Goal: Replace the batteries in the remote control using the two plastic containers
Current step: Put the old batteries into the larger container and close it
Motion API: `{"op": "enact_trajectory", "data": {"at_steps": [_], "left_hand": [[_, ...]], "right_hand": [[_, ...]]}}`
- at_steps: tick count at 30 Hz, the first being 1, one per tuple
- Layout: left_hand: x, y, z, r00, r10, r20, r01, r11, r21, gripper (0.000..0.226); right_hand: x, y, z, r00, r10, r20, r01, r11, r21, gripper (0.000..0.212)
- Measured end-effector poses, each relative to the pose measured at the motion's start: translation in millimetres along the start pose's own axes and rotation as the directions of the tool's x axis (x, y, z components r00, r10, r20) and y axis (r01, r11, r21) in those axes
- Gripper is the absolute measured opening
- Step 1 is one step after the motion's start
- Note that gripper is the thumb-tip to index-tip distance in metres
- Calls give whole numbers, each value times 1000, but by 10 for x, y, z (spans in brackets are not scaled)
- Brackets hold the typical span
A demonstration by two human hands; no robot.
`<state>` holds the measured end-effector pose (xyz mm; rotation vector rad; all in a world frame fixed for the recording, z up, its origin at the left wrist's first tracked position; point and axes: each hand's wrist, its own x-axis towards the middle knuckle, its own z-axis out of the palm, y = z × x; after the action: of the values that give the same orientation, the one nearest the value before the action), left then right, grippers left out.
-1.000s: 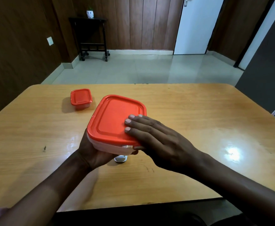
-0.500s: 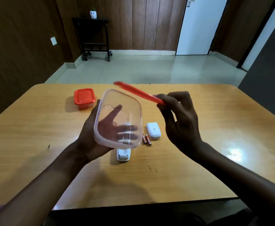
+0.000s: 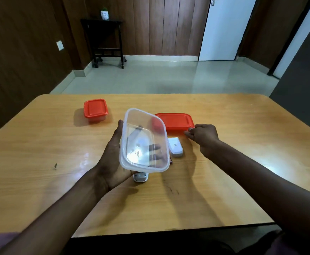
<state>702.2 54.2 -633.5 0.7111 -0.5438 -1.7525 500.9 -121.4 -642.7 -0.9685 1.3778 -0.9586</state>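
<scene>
- The left hand (image 3: 113, 161) is cupping a clear plastic container (image 3: 144, 140) from underneath and from its left side, holding it tilted above the middle of the bench (image 3: 40, 144); its fingers (image 3: 155, 148) are showing through the clear base, wrapped on the container.
- The container is looking empty, thin-walled and light; it is probably flexing a little under squeeze and feeling smooth, so a hold across the rim corners seems safest.
- The right hand (image 3: 202, 134) is resting its fingers at the near right corner of the large orange lid (image 3: 174, 121), which is lying flat on the bench just behind a white battery cover (image 3: 175, 146); whether those fingers are pinching the lid or only touching it, I cannot tell.
- The lid is looking thin and bendy, easiest to lift by an edge.
- A white remote control (image 3: 141, 177) is lying on the bench beneath the held container, mostly hidden; only its near end is showing.
- A reddish sliver, likely a battery (image 3: 171, 161), is peeking out just right of the container.
- A small orange-lidded container (image 3: 95, 109) is sitting closed towards the far left corner of the bench, well apart from both hands.
</scene>
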Motion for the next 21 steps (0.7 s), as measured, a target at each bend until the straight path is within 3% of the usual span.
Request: {"op": "enact_trajectory", "data": {"at_steps": [2,5,7,9,11,17,21], "left_hand": [[0,-1,-21,1000,8,3,-8,1000,7,73],[5,-17,-31,999,34,-19,-34,999,3,70],[-8,-42,15,998,60,-24,-60,998,-10,65],[-32,-92,99,996,90,-17,-91,995,-34,61],[-58,-153,205,995,99,-8,-99,994,-45,57],[-28,-338,348,981,122,-149,-97,982,163,45],[-25,-441,400,971,181,-158,-130,949,288,37]], "right_hand": [[-28,0,2,1000,0,-26,-1,999,-40,15],[-203,-11,28,992,-128,7,128,977,-169,13],[-481,-57,59,959,-213,188,254,940,-228,20],[-761,-85,57,899,-195,393,306,921,-241,28],[-920,-91,-4,863,-202,463,353,897,-265,15],[-923,-119,-374,892,-271,362,423,782,-458,26],[-854,-129,-685,917,-314,245,398,725,-562,30]]}}
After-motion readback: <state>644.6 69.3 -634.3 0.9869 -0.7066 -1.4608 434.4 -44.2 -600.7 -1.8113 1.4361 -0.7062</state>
